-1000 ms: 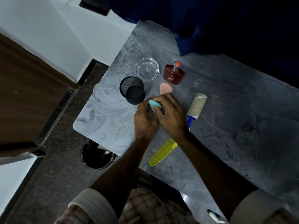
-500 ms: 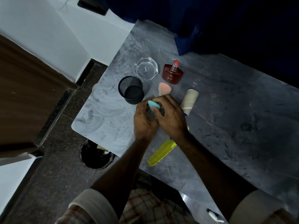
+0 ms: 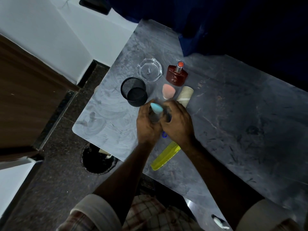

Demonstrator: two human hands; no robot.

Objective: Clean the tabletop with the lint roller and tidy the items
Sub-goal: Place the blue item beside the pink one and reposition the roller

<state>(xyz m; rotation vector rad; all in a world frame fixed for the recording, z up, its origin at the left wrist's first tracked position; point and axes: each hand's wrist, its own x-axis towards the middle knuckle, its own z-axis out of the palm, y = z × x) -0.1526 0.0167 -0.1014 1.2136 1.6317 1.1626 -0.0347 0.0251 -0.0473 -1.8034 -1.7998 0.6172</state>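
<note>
My left hand (image 3: 147, 124) and my right hand (image 3: 178, 124) meet over the grey tabletop (image 3: 233, 122). A light blue teardrop sponge (image 3: 156, 108) sticks up between their fingertips, pinched by the left fingers. The lint roller's pale roll (image 3: 185, 95) pokes out beyond my right hand, which is closed over its blue handle; the handle's loop (image 3: 164, 135) shows below the hands. A pink sponge (image 3: 168, 91) lies just beyond the hands. A yellow comb (image 3: 165, 156) lies under my right wrist.
A black mesh cup (image 3: 134, 94) stands left of the hands, a clear glass dish (image 3: 150, 72) behind it, and a dark red perfume bottle (image 3: 177, 77) beside that. The table's left edge and corner are close. A dark blue curtain (image 3: 216, 30) hangs at the back.
The lint roller's roll has swung left, closer to the pink sponge, and its handle loop now shows below the hands. Both hands stay together around the blue sponge.
</note>
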